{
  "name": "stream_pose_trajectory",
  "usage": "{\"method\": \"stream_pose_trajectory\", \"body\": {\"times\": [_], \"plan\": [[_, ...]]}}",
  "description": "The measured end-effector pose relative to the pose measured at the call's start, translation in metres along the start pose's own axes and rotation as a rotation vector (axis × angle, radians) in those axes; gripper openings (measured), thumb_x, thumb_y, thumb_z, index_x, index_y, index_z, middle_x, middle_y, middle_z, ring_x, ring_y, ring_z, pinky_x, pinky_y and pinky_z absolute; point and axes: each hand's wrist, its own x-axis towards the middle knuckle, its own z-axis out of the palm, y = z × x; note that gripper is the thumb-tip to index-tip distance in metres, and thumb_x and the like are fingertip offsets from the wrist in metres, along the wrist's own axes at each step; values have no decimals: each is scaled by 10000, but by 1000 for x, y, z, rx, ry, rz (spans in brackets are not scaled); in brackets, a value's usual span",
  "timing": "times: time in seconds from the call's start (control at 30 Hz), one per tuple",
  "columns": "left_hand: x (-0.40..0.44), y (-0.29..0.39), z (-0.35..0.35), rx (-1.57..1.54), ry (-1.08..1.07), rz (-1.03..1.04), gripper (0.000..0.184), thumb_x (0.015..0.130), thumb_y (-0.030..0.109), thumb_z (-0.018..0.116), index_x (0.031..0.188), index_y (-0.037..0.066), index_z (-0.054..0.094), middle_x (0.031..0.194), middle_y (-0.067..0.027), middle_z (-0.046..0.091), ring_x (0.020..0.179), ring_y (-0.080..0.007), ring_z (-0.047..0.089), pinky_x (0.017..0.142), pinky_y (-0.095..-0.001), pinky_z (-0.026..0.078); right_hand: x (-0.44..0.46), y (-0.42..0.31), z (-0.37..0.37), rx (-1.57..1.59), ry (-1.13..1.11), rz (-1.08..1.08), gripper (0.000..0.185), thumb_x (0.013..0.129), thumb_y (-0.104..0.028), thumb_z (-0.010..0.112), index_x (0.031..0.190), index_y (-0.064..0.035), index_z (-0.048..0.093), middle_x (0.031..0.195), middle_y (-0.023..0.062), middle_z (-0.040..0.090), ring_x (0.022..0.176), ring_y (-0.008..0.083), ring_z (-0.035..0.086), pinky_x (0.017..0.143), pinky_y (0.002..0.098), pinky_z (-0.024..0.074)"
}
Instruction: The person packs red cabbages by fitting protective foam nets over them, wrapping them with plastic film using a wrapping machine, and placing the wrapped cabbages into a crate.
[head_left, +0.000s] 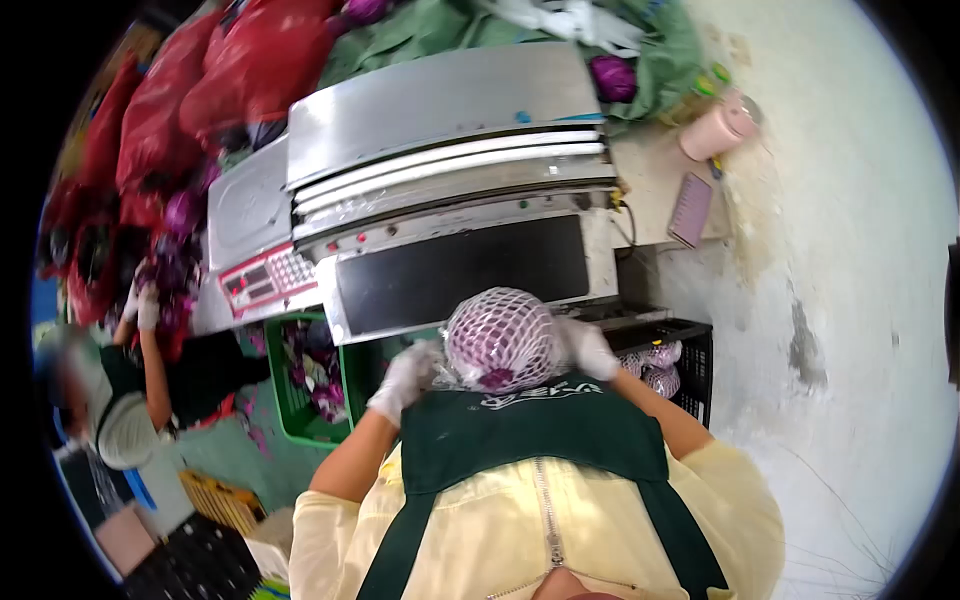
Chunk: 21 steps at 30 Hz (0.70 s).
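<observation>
A purple cabbage (497, 345) in a white foam net sits between my two gloved hands, close in front of my dark green apron. My left hand (408, 378) is closed at the cabbage's left side, where something clear like plastic film shows by the fingers. Against its right side presses my right hand (588, 348), with the fingertips partly hidden behind the cabbage. Just beyond it stands a metal wrapping machine (450, 90) with a black plate (465, 275) at its front and white rollers.
A scale (265, 283) with a keypad adjoins the machine on the left. Below are a green crate (300, 430) with purple leaves and a black crate (693, 375) with netted cabbages. Another person (130, 390) works at left near red bags (265, 70). A pink bottle (715, 130) and notebook (690, 210) lie right.
</observation>
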Motion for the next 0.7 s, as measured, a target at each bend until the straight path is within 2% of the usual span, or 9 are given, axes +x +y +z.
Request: {"method": "stream_pose_trajectory", "body": {"times": [0.07, 0.13, 0.17, 0.27, 0.37, 0.47, 0.5, 0.57, 0.7], "plan": [[61, -23, 8, 224, -86, -8, 418, 996, 425, 347, 1090, 94, 583, 1092, -102, 625, 981, -215, 593, 875, -370, 480, 28, -22, 32, -22, -273, 113, 330, 861, -196, 584, 1146, -31, 570, 1054, 175, 627, 1012, 329, 583, 890, 372, 452], [58, -11, 41, 210, -230, -83, 445, 989, 452, 336, 1128, 92, 559, 1131, -104, 600, 1021, -222, 569, 904, -378, 456, 35, -31, 59, 1264, -170, 748, 365, 943, -196, 493, 1281, -61, 509, 1249, 109, 564, 1210, 243, 468, 1060, 357, 316], [49, -3, 51, 189, -285, -120, 461, 986, 466, 331, 1147, 92, 546, 1151, -104, 588, 1041, -225, 556, 919, -382, 444, 40, -41, 61, 1562, -71, 868, 386, 984, -196, 447, 1349, -75, 479, 1347, 75, 533, 1308, 200, 410, 1146, 350, 248], [11, 22, 72, 121, -399, -193, 514, 975, 507, 315, 1205, 90, 509, 1211, -107, 551, 1101, -235, 519, 962, -394, 409, 44, -97, 25, 1678, -80, 680, 249, 988, -197, 422, 1066, -81, 627, 1050, 47, 649, 1007, 147, 559, 966, 326, 419], [-18, 48, 85, 71, -459, -200, 574, 965, 549, 299, 1262, 88, 472, 1271, -109, 515, 1161, -245, 481, 1006, -406, 373, 71, -156, -13, 870, -139, -30, 197, 958, -175, 509, 1052, -35, 609, 909, 57, 564, 982, 104, 535, 851, 265, 455], [-45, 80, 99, 24, -500, -176, 640, 955, 590, 284, 1320, 87, 435, 1330, -111, 478, 1221, -255, 444, 1049, -418, 337, 88, -222, -29, 1244, -530, -347, 304, 992, -246, 454, 1154, -18, 572, 1069, 48, 574, 1016, 132, 530, 977, 300, 385], [-57, 91, 104, 11, -513, -165, 662, 952, 604, 278, 1339, 86, 422, 1350, -112, 466, 1241, -259, 432, 1064, -422, 325, 89, -231, -17, 1500, -705, -238, 319, 989, -253, 444, 1162, -16, 571, 1058, 47, 580, 1026, 118, 525, 959, 289, 390], [-83, 112, 113, -20, -534, -132, 709, 945, 631, 268, 1377, 85, 398, 1390, -114, 441, 1281, -266, 407, 1093, -430, 301, 88, -248, -22, 1527, -615, -213, 289, 984, -228, 455, 1151, -28, 577, 1037, 44, 589, 1021, 103, 527, 942, 275, 391], [-140, 144, 134, 14, -590, -69, 805, 932, 687, 247, 1454, 83, 348, 1469, -117, 393, 1360, -279, 357, 1151, -446, 254, 51, -206, -17, 1142, 345, 116, 285, 1011, -234, 418, 1157, -37, 564, 1007, 21, 617, 952, 91, 579, 911, 281, 443]]}}
